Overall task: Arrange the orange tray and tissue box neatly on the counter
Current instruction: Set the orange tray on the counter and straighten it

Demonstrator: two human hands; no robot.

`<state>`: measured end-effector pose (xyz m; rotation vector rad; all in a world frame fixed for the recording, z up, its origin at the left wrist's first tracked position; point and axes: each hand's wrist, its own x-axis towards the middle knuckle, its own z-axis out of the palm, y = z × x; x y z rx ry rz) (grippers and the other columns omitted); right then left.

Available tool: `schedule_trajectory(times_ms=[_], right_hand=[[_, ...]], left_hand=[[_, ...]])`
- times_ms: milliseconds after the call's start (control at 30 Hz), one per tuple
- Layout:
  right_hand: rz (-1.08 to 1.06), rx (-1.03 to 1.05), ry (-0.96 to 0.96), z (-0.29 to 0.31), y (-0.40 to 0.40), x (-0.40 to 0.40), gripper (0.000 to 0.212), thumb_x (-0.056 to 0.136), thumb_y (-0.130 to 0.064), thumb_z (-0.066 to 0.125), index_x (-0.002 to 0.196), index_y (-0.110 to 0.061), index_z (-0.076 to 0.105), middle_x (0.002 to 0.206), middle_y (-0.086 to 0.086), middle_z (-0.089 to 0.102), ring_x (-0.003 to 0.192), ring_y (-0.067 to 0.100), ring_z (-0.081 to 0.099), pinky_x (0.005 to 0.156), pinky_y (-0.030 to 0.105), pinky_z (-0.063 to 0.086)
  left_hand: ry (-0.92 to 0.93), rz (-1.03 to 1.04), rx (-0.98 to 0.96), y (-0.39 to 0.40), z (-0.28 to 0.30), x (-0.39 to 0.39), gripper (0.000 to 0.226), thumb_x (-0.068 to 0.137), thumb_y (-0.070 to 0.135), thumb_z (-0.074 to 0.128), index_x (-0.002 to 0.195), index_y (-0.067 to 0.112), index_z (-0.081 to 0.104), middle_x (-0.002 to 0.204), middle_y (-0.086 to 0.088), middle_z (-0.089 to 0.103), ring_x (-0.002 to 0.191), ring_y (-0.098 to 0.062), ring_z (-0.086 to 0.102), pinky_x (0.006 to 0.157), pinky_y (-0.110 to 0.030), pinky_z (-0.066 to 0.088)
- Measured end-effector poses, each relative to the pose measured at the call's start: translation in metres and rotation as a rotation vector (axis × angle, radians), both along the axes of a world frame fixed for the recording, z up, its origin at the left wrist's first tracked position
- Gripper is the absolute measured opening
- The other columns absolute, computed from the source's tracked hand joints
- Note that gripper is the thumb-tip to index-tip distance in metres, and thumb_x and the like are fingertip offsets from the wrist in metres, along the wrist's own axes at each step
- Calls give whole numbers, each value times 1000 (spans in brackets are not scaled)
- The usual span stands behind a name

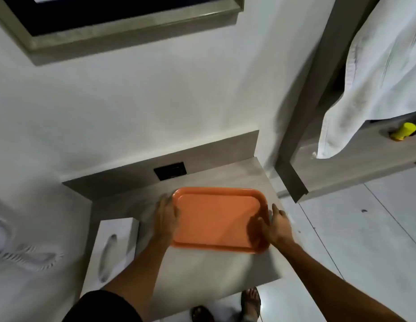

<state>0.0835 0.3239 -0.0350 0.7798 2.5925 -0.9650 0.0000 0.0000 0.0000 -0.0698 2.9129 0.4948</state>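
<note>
From the head view, my left hand (166,213) and right hand (277,225) bracket the orange tray (216,219) at its short ends, fingers spread flat against the rims. It lies on the counter (202,268), long axis left-right, slightly skewed. The tissue box (111,252) lies left, lengthwise toward me.

— How's your light?
— Dim and flat, indoors; you get no hard glare anywhere. Your right hand (275,225) throws a soft dark shadow onto the orange tray (216,217), so the source is perhaps up and to your right.
— Sharpness?
— Soft all over. The white cloth (374,73) at upper right and the pale patterned thing (23,249) at the left edge smear with motion blur, and the picture frame (123,24) bends with your wide lens.
</note>
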Motion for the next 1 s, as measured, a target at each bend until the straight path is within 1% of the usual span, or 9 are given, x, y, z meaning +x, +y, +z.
schedule_trajectory(times_ms=[167,367,500,533,600,667,700,767,1000], right_hand=[[-114,-17,19,-21,3,3,39,108,-16,67,143,2,64,133,26,77,124,44,74,108,49,58],[-117,-1,-3,-30,4,-17,29,109,-9,64,135,2,72,131,25,78,122,44,75,109,51,60],[-101,-5,16,-25,1,-45,27,106,-6,67,130,0,78,128,23,81,122,42,75,108,46,59],[-88,-7,22,-24,-1,-54,26,105,-6,68,128,0,80,127,22,82,121,41,76,107,45,59],[-59,-14,30,-21,-8,-71,25,105,-9,69,126,-2,81,125,21,83,118,40,78,107,44,60],[-44,-26,44,-21,-13,-84,25,105,-9,69,125,-3,82,124,21,83,117,40,79,108,45,62],[-36,-30,53,-21,-17,-89,25,104,-8,69,125,-3,82,123,21,84,116,41,79,108,46,62],[-18,-33,68,-24,-22,-97,25,103,-6,69,123,-3,83,122,21,84,115,41,79,108,46,62],[-39,-78,142,-40,-32,-102,28,105,-7,68,130,0,78,122,23,83,112,43,79,107,48,63]], left_hand=[[-153,308,78,-15,-32,4,29,110,15,50,128,1,67,125,-26,70,116,-42,68,89,-43,51],[-149,481,409,-26,-43,12,29,102,-5,46,83,7,65,84,-15,63,79,-25,57,79,-40,47],[-80,543,496,-37,-39,21,26,109,5,48,106,4,74,96,-10,70,82,-15,63,68,-16,48],[-51,557,513,-40,-39,23,26,110,8,49,112,4,74,99,-6,71,87,-15,65,69,-12,50],[-4,568,530,-45,-38,25,26,110,7,50,118,2,74,107,-11,73,101,-22,67,92,-30,62],[25,550,520,-48,-40,28,33,110,10,48,129,-4,71,126,-24,74,119,-37,69,113,-51,55],[36,546,492,-50,-41,30,40,109,17,46,134,-4,68,135,-26,71,128,-41,66,117,-52,51],[53,565,459,-53,-44,31,49,108,25,42,141,-2,65,143,-25,67,136,-42,62,119,-50,47],[55,591,426,-67,-68,25,37,112,10,48,142,-4,63,143,-27,67,137,-43,62,121,-54,48]])
